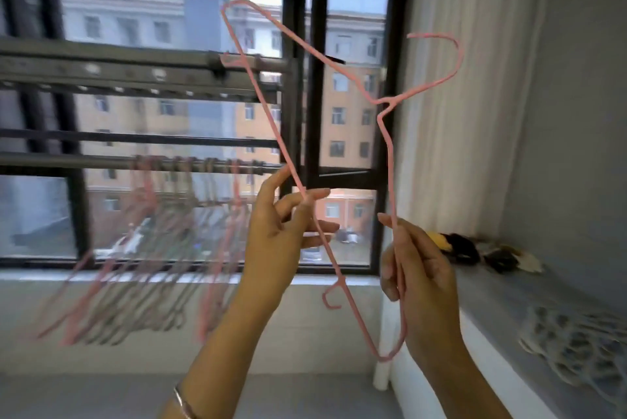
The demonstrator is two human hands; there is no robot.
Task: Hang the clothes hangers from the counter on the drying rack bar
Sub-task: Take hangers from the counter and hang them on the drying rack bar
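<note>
Head view: a person's two hands hold one hanger up in front of a window.
Hanger (271, 123): thin pink wire, tilted, in the air between the hands, its hook up and to the right by the curtain (458, 86).
Left hand (288, 225): fingers half spread; the hanger's long straight bar runs between them and is pinched there lightly.
Right hand (417, 269): fingers curled round the hanger's sloping side, thumb and forefinger pinching the wire at the top of the hand.
Rack bar (84, 162): grey, level, far left across the window, lower than the hanger's top corner.
Hung hangers (152, 249): a blurred row, pink and pale, on that bar.
Counter (502, 303): grey top on the right, just beside the right hand.
On the counter: a pale mesh thing (576, 344) near; dark and yellow items (458, 245) at the far end, too blurred to name.
Bracelet (181, 401): on the left wrist.
</note>
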